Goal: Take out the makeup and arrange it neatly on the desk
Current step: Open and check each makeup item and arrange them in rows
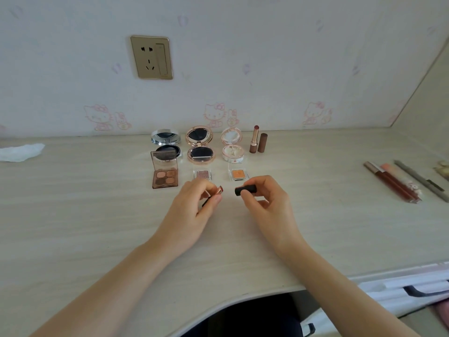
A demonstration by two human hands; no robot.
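Observation:
My left hand grips an uncapped lipstick over the middle of the desk. Its black cap is pinched in my right hand, a short gap to the right of the lipstick tip. Behind them stand three open round compacts: silver, rose-gold and pale pink. In front of those lie a brown four-pan eyeshadow palette and two small single shadows, pink and orange. An open brown lipstick stands beside its cap.
Lip gloss tubes and a grey pencil lie at the desk's right. A crumpled white tissue rests at the far left. A wall socket sits above. A white bag with a dark handle is below the desk's right edge.

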